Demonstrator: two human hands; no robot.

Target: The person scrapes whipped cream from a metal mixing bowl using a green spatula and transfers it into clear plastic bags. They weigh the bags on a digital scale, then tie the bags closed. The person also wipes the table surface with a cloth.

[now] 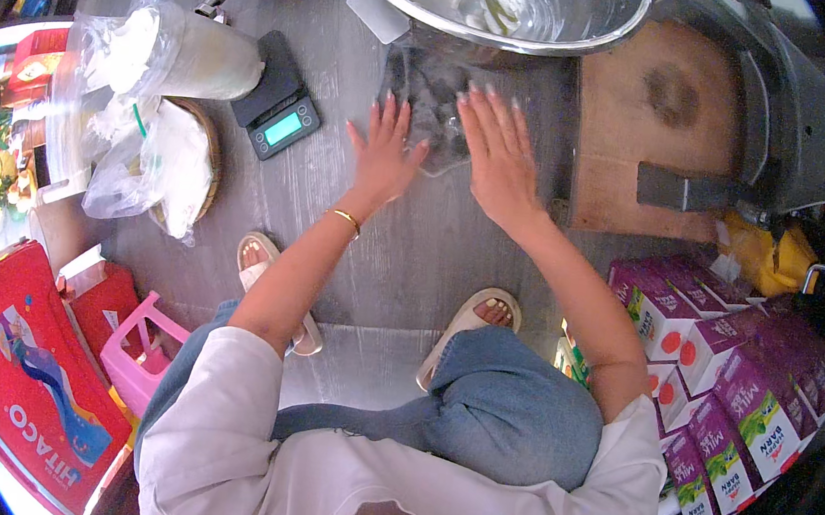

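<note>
A clear plastic bag or sheet (437, 128) lies crumpled on the grey floor in front of me. My left hand (382, 152) rests at its left edge, fingers spread and palm down. Over its right side my right hand (499, 150) lies flat, the fingers nearly together and slightly blurred. Neither hand grips anything. Just beyond them stands a large stainless-steel bowl (593, 43); a green-handled utensil (492, 6) leans inside it. A flat pale scraper (379, 16) lies by the bowl's left rim.
To the left are a digital kitchen scale (283, 127), a plastic-wrapped container of white contents (211, 55) and a basket (214, 154) with a bag of white powder. A wooden board (650, 147) under a dark appliance (790, 109) and milk cartons (731, 381) stand right.
</note>
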